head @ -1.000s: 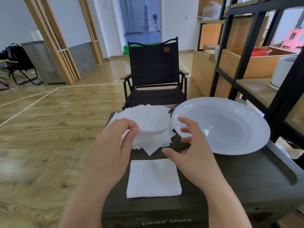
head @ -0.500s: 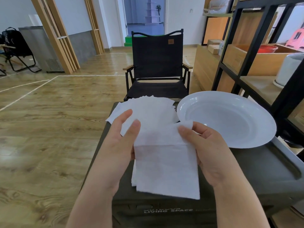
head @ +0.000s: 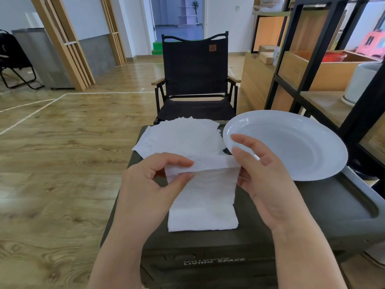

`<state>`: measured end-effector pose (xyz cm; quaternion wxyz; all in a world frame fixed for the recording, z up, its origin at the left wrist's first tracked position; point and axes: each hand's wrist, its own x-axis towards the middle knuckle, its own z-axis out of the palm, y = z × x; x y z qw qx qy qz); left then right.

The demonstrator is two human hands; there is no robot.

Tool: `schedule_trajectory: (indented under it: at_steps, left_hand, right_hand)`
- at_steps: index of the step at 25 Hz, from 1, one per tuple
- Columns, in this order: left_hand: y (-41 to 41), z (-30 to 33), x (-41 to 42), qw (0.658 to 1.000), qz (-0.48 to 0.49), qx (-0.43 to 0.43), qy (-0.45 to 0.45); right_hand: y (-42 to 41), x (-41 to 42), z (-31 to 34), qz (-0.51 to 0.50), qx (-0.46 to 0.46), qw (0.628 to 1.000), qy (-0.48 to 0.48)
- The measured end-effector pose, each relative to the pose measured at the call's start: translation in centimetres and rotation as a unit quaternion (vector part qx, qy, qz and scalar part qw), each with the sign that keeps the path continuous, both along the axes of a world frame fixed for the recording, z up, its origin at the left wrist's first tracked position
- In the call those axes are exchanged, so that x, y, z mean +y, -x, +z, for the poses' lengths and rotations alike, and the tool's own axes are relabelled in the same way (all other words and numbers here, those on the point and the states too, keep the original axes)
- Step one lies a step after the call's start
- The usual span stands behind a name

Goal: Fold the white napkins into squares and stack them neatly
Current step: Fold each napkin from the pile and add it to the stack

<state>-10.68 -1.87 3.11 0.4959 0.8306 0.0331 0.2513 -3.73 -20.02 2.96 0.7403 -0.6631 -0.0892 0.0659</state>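
Both hands hold one white napkin point(head: 210, 180) up above the dark box lid point(head: 312, 207). My left hand point(head: 150, 188) pinches its upper left edge, and my right hand point(head: 264, 180) pinches its upper right edge. The top edge is turned over along a fold. Below it, a folded square napkin point(head: 203, 219) lies flat near the lid's front edge. A loose pile of unfolded white napkins point(head: 183, 136) sits at the back of the lid.
A large white plate point(head: 291, 142) rests on the lid's right side, close to my right hand. A black folding chair point(head: 195, 80) stands behind the box. A black metal shelf point(head: 312, 59) with wooden boxes rises at the right. Wood floor lies to the left.
My left hand lifted one napkin off the pile, then both hands took it by the top corners. Its top edge is now turned over and the hanging part looks shorter.
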Motion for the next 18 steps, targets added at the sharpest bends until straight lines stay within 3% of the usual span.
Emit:
schedule_trajectory:
  at_steps: [3,7,10,13,15,18]
  left_hand:
    - [-0.1,0.0,0.0,0.999,0.018,-0.025,-0.016]
    - [-0.3,0.2,0.0,0.998,0.034,-0.027,-0.036]
    - [-0.3,0.2,0.2,0.999,0.011,-0.025,-0.032]
    - [-0.2,0.5,0.3,0.994,-0.057,0.020,0.091]
    - [-0.3,0.1,0.3,0.989,-0.048,0.062,0.123]
    - [-0.8,-0.6,0.4,0.983,0.003,0.104,0.149]
  right_hand:
    - [0.2,-0.7,0.1,0.082,-0.105,0.985,0.114]
    - [0.1,-0.3,-0.5,0.019,-0.196,0.941,0.275]
    - [-0.2,-0.3,-0.8,-0.008,-0.191,0.947,0.259]
    - [-0.1,-0.8,-0.2,0.052,-0.134,0.979,0.145]
    - [0.1,-1.1,0.0,0.070,-0.102,0.989,0.087]
    - [-0.2,-1.0,-0.5,0.046,-0.044,0.992,0.112]
